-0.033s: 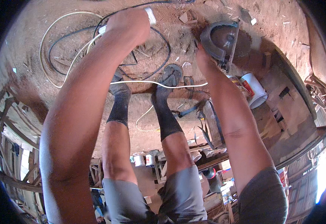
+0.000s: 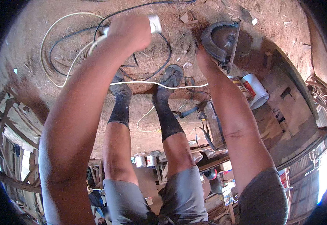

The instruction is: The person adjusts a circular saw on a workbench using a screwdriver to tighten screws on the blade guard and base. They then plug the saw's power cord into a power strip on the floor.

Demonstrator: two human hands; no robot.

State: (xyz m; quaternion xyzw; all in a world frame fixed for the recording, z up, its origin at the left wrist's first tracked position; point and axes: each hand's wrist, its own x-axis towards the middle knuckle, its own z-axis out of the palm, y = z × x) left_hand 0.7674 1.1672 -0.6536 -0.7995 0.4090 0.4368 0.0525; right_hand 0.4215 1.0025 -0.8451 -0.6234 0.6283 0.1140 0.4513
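My left hand point(image 2: 129, 32) is closed around a white power strip point(image 2: 155, 23), whose end sticks out past my knuckles. A white cable point(image 2: 68, 71) runs from it and loops over the dirt at left. Black cord point(image 2: 169, 45) lies in coils beneath that hand. At right, my right hand point(image 2: 204, 56) grips the near left side of a circular saw point(image 2: 214, 41), its fingers mostly hidden. The saw's round toothed blade point(image 2: 229, 37) and grey curved guard are visible; whether the blade touches the ground I cannot tell.
White cable crosses by my feet, which wear dark socks and sandals point(image 2: 173, 75). A white bucket point(image 2: 259, 93) lies tipped beside a large wooden panel point(image 2: 294, 120). Wood scraps point(image 2: 186, 18) litter the dirt. Behind my legs stand white tubs point(image 2: 144, 161) and wooden framing.
My left hand has come slightly nearer to me with the power strip, and more of the strip's end shows. My right hand and the saw have hardly moved.
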